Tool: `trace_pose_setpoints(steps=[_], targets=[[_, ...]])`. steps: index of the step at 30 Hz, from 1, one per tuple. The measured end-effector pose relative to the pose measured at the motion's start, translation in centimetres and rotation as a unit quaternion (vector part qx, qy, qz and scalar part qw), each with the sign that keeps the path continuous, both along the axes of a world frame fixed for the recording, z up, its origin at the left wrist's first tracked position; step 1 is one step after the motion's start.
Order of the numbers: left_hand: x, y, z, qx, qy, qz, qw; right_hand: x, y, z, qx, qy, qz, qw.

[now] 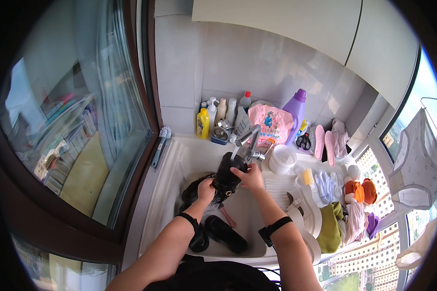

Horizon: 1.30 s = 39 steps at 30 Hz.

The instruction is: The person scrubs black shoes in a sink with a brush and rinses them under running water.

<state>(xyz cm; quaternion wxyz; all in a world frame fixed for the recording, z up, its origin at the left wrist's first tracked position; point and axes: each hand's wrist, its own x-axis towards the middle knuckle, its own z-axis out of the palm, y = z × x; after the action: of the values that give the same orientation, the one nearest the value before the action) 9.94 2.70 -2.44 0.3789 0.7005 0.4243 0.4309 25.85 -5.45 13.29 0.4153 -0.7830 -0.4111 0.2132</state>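
Both of my hands hold a wet black shoe (227, 172) with a metal buckle under the chrome tap (254, 142). A stream of water falls from the tap onto it. My left hand (206, 191) grips its near left side by the buckle strap. Along its right side, my right hand (252, 176) has the thumb laid on top. Beneath, in the white sink (255, 232), lie another black shoe or sole (225, 234) and a dark item (195, 191) partly hidden behind my left hand. A pink handle (228, 217) rests on the sink floor.
Bottles, including a yellow one (203, 123) and a purple detergent jug (295, 112), line the wall beside a pink bag (271, 122). A white tub (282, 159) stands right of the tap. White sandals (311, 214) and an olive cloth (329, 227) lie rightward. A scrub brush (161, 145) lies left.
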Motion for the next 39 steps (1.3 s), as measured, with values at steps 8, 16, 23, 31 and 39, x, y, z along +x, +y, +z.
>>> trace_pose_setpoints(steps=[8, 16, 23, 31, 39], targets=[[2.2, -0.1, 1.2, -0.099, -0.115, -0.018, 0.988, -1.3, -0.3, 2.0, -0.021, 0.039, 0.087, 0.995], [2.6, 0.5, 5.5, 0.187, 0.002, -0.046, 0.981, 5.2, -2.1, 0.2, -0.23, 0.546, 0.125, 0.796], [-1.0, 1.5, 6.4, 0.329, 0.165, -0.103, 0.924, 3.4, -0.9, 0.2, -0.291, 0.391, 0.105, 0.867], [-2.5, 0.8, 6.0, 0.237, 0.173, -0.106, 0.95, 6.3, -4.8, 3.1, -0.107, -0.108, 0.163, 0.975], [-4.1, 4.8, 0.1, -0.16, 0.457, -0.074, 0.872, 13.8, -13.2, 7.1, -0.202, -0.134, 0.082, 0.967]])
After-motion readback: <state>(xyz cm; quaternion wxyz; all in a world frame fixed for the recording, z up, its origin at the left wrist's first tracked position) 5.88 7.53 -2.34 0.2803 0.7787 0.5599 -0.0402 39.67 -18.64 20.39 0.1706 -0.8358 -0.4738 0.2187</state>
